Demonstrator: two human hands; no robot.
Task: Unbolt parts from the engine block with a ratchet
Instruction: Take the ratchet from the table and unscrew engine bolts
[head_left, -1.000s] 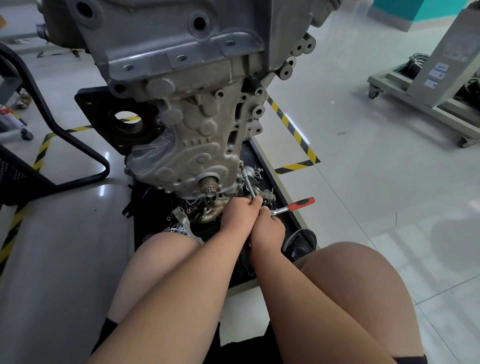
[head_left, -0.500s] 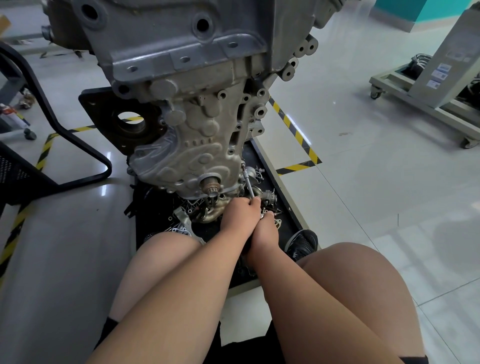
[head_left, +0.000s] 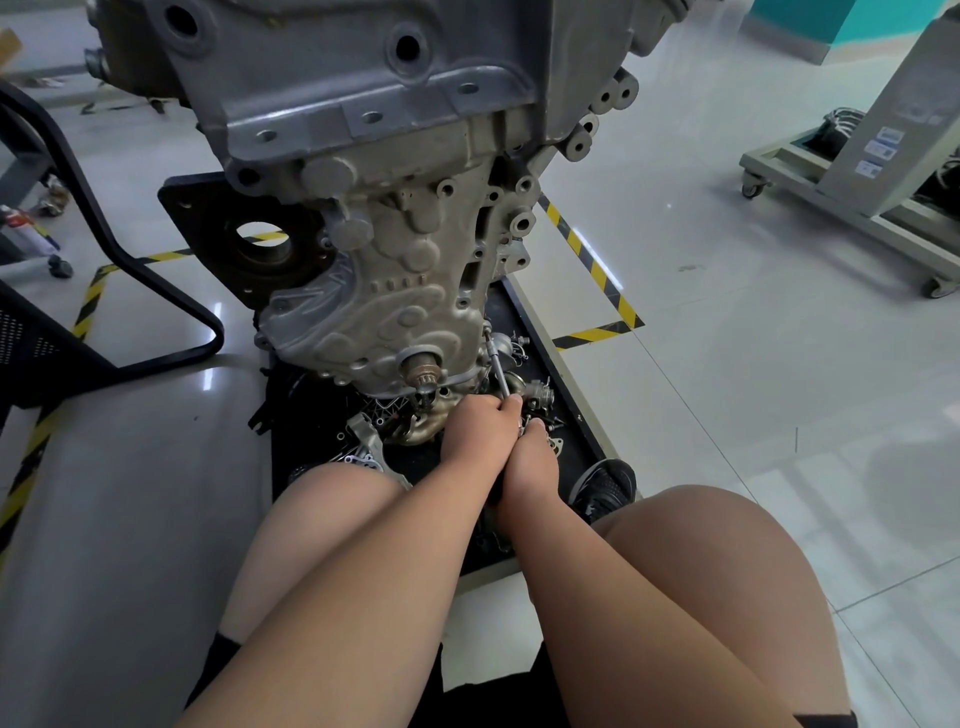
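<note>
The ratchet (head_left: 497, 371) bar is gripped by the left hand (head_left: 480, 428), likely to keep it straight on a bolt low on the side of the engine block (head_left: 405, 291), while the right hand (head_left: 532, 460) is curled just beside, with what it holds hidden.

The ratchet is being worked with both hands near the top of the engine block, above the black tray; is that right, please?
Not the top: in the head view the left hand and right hand work the ratchet near the bottom of the engine block, above the black tray.
</note>
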